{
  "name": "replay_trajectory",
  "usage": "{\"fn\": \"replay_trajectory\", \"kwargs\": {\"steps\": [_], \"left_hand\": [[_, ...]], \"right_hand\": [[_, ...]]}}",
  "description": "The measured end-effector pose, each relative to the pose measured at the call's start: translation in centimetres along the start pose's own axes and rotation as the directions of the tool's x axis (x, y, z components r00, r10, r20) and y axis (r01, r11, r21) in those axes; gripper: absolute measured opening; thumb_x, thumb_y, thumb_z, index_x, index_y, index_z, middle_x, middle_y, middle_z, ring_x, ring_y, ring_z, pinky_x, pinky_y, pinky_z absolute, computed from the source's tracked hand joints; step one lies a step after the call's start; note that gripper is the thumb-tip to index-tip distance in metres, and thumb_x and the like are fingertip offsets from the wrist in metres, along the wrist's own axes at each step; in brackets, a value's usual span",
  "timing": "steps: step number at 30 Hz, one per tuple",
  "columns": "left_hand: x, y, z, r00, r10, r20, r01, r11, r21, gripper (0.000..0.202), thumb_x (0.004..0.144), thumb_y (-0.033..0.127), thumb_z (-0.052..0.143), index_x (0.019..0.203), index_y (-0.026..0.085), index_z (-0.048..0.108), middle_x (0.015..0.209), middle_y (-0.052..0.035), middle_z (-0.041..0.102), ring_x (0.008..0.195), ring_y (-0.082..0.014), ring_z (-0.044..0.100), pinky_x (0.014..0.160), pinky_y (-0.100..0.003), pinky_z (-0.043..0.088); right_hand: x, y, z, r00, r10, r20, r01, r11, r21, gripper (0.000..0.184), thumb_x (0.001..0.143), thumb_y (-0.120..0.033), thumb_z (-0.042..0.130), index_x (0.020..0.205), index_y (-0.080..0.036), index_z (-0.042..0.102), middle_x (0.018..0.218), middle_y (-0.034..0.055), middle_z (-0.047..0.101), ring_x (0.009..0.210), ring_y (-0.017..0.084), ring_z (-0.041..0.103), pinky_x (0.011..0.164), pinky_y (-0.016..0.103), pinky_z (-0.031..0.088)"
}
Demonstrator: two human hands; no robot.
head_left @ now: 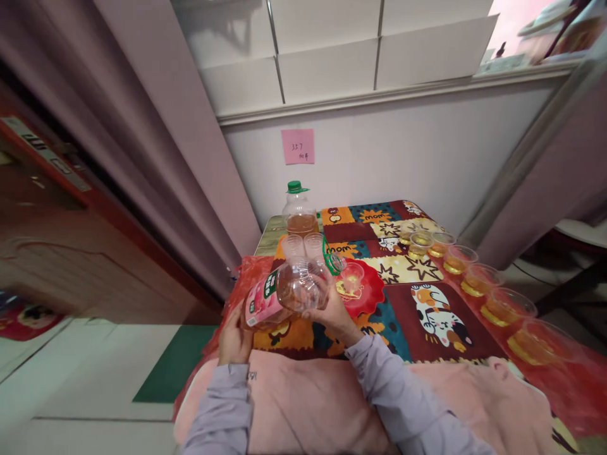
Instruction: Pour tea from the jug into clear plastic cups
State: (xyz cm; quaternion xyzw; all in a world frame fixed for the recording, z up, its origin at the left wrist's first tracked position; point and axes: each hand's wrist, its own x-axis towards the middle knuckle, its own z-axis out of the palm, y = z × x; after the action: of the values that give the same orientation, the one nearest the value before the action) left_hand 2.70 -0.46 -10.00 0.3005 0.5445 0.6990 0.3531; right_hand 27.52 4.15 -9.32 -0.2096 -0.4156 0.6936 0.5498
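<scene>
A large clear plastic bottle (301,287) with a pink label lies tilted across the near table, its green-ringed mouth pointing right and slightly up. My left hand (236,335) grips its base. Under the shoulder and neck, my right hand (332,313) is wrapped round it. The bottle's mouth is beside a clear plastic cup (353,273) on a red scalloped plate (377,292). I cannot tell whether liquid is flowing. Just behind the bottle stand two clear cups or cup stacks (293,245). Farther back is a second bottle (302,221), green-capped and partly filled with amber liquid.
Along the table's right edge runs a curved row of several clear cups (507,308) holding yellow liquid. A patterned mat (403,316) covers much of the table, over red plastic sheeting (251,272). A wall closes the back; a brown door (118,253) is at left.
</scene>
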Motion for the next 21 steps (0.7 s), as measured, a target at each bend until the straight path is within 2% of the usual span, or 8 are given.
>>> {"fn": "replay_trajectory", "kwargs": {"steps": [2, 5, 10, 14, 16, 18, 21], "left_hand": [[-0.3, -0.9, 0.2, 0.999, -0.039, 0.032, 0.039, 0.999, -0.007, 0.058, 0.083, 0.067, 0.089, 0.121, 0.024, 0.082, 0.129, -0.0129, 0.086, 0.139, -0.0401, 0.075, 0.115, -0.054, 0.064], [-0.6, -1.5, 0.5, 0.993, -0.082, 0.081, 0.083, 0.996, -0.019, 0.066, 0.082, 0.068, 0.091, 0.129, 0.023, 0.082, 0.131, -0.0130, 0.086, 0.143, -0.0432, 0.072, 0.118, -0.059, 0.062], [-0.5, -1.6, 0.3, 0.989, -0.108, 0.102, 0.114, 0.992, -0.051, 0.061, 0.077, 0.063, 0.095, 0.126, 0.028, 0.084, 0.134, -0.0082, 0.086, 0.145, -0.0466, 0.070, 0.120, -0.062, 0.061], [-0.4, -1.4, 0.5, 0.991, -0.098, 0.089, 0.105, 0.991, -0.078, 0.061, 0.082, 0.062, 0.093, 0.130, 0.026, 0.084, 0.132, -0.0099, 0.086, 0.144, -0.0436, 0.071, 0.119, -0.059, 0.063], [-0.4, -1.1, 0.6, 0.994, -0.069, 0.084, 0.076, 0.993, -0.085, 0.064, 0.084, 0.062, 0.092, 0.135, 0.025, 0.082, 0.138, -0.0113, 0.084, 0.146, -0.0414, 0.070, 0.119, -0.056, 0.062], [-0.4, -0.8, 0.6, 0.995, -0.043, 0.095, 0.051, 0.996, -0.077, 0.064, 0.089, 0.064, 0.088, 0.141, 0.028, 0.079, 0.148, -0.0099, 0.080, 0.150, -0.0401, 0.067, 0.119, -0.055, 0.062], [-0.4, -0.4, 0.4, 0.985, -0.077, 0.155, 0.085, 0.995, -0.048, 0.060, 0.096, 0.069, 0.079, 0.146, 0.036, 0.076, 0.154, -0.0036, 0.077, 0.153, -0.0414, 0.064, 0.117, -0.057, 0.064]], "right_hand": [[0.0, -0.1, -0.2, 1.000, -0.004, 0.012, 0.005, 1.000, -0.008, 0.148, 0.047, -0.051, 0.118, 0.168, -0.038, 0.033, 0.167, 0.0157, 0.054, 0.161, 0.038, 0.054, 0.131, 0.063, 0.048], [0.0, -0.4, -0.4, 1.000, 0.007, 0.026, -0.008, 1.000, 0.024, 0.146, 0.050, -0.049, 0.118, 0.168, -0.039, 0.033, 0.167, 0.0159, 0.056, 0.156, 0.038, 0.060, 0.128, 0.061, 0.052], [-0.1, -0.8, -0.6, 0.999, 0.023, 0.033, -0.026, 0.996, 0.082, 0.140, 0.053, -0.050, 0.117, 0.167, -0.041, 0.036, 0.172, 0.0150, 0.053, 0.153, 0.039, 0.063, 0.122, 0.060, 0.058], [-0.3, -0.8, -0.3, 1.000, 0.018, -0.007, -0.017, 0.998, 0.054, 0.135, 0.058, -0.049, 0.115, 0.168, -0.038, 0.038, 0.168, 0.0144, 0.058, 0.153, 0.038, 0.064, 0.127, 0.060, 0.054], [-0.3, -0.9, 0.2, 1.000, 0.010, -0.014, -0.009, 0.998, 0.064, 0.134, 0.060, -0.048, 0.114, 0.170, -0.038, 0.037, 0.166, 0.0135, 0.059, 0.151, 0.038, 0.065, 0.128, 0.060, 0.053], [-0.3, -0.9, 0.7, 1.000, -0.005, -0.009, 0.005, 0.995, 0.103, 0.131, 0.063, -0.051, 0.112, 0.171, -0.039, 0.038, 0.165, 0.0125, 0.061, 0.150, 0.038, 0.066, 0.128, 0.062, 0.053], [-0.1, -0.9, 1.4, 1.000, -0.029, -0.009, 0.030, 0.987, 0.156, 0.128, 0.064, -0.053, 0.111, 0.169, -0.039, 0.040, 0.165, 0.0116, 0.063, 0.151, 0.037, 0.065, 0.130, 0.063, 0.050]]}}
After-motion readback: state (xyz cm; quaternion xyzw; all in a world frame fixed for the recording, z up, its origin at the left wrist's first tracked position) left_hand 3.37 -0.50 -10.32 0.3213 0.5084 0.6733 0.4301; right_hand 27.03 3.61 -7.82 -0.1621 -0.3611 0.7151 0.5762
